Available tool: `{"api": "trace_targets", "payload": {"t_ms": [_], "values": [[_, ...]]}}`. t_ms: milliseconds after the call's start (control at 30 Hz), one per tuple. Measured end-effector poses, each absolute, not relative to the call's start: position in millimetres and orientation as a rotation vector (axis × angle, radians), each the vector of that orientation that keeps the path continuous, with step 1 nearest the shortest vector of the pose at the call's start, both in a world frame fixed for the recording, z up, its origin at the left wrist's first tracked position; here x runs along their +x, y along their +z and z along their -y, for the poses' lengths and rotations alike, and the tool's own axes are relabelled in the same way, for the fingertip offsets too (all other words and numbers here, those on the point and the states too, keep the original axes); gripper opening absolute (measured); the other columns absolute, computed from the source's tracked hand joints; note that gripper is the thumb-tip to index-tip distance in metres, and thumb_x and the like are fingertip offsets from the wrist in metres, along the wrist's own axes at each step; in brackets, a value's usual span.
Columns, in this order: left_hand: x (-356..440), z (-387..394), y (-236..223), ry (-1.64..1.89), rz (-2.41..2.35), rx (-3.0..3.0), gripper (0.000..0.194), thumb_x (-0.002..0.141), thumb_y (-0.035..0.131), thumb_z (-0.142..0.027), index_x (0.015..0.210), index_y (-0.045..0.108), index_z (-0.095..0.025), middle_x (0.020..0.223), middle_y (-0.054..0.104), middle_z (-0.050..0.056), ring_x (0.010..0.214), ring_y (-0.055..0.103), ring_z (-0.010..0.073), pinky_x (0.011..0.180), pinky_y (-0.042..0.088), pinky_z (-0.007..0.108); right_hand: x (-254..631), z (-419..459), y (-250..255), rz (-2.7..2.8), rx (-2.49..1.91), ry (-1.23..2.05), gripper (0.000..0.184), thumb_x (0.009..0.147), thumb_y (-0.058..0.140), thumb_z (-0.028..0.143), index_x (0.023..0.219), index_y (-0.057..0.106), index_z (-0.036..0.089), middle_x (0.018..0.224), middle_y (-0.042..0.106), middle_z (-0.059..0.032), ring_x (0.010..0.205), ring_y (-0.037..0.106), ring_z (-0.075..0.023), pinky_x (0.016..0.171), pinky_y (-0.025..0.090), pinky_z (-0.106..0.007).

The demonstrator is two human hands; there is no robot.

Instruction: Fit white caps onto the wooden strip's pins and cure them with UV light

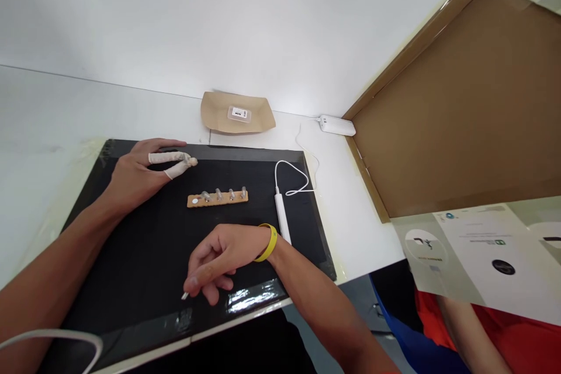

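Observation:
My left hand [138, 172] is over the far left of a black mat [144, 257], with white finger covers on the thumb and one finger. Those covered tips pinch a small pale lump [191, 161], whose kind I cannot make out. Near the front edge, my right hand [214, 260], with a yellow band at the wrist, is closed on a thin whitish piece [185, 295]; only its end shows. Between the hands lies a narrow wooden strip [219, 198]. Several clear curved pieces stand in it, and a white dot marks its left end.
A white pen-shaped device [283, 219] with a cable lies on the mat's right side. Behind the mat stands a brown paper tray [263, 120] holding a small labelled plastic box [239, 114]. A white power bank [336, 125] touches a cardboard panel [460, 99]. Another person's arm [471, 333] shows lower right.

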State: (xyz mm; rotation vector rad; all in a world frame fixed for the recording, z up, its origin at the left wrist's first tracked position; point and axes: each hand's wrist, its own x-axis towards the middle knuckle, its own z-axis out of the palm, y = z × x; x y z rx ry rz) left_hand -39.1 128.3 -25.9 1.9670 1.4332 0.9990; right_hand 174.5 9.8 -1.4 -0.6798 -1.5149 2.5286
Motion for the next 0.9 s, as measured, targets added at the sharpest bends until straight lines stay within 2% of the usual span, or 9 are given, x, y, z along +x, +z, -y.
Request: {"api": "trace_targets", "payload": {"t_ms": [333, 567, 900], "values": [[-37, -126, -24, 1.004, -1.443, 1.963, 0.028, 0.082, 0.071, -0.050, 0.101, 0.081, -0.032, 0.125, 0.076, -0.006, 0.130, 0.064, 0.0266, 0.122, 0.048, 0.050, 169, -12, -6, 1.314, -0.829, 2.312, 0.035, 0.089, 0.082, 0.049, 0.085, 0.071, 0.016, 0.066, 0.072, 0.0049, 0.049, 0.059, -0.0040, 0.044, 0.036, -0.017], [-37, -123, -22, 1.053, -1.485, 1.990, 0.029, 0.084, 0.069, -0.051, 0.098, 0.081, -0.030, 0.121, 0.077, -0.003, 0.130, 0.065, 0.0256, 0.119, 0.050, 0.048, 166, -16, -14, 1.233, -0.794, 2.331, 0.023, 0.106, 0.062, 0.026, 0.087, 0.070, 0.015, 0.067, 0.073, 0.0051, 0.048, 0.061, -0.0039, 0.043, 0.038, -0.017], [-34, -118, -25, 1.113, -1.498, 2.110, 0.022, 0.092, 0.067, -0.047, 0.097, 0.081, -0.030, 0.117, 0.078, -0.007, 0.124, 0.066, 0.0207, 0.118, 0.050, 0.041, 167, -17, -18, 1.311, -0.718, 2.305, 0.016, 0.107, 0.057, 0.017, 0.096, 0.069, 0.014, 0.073, 0.074, 0.0041, 0.055, 0.063, -0.0050, 0.047, 0.041, -0.017]]}}
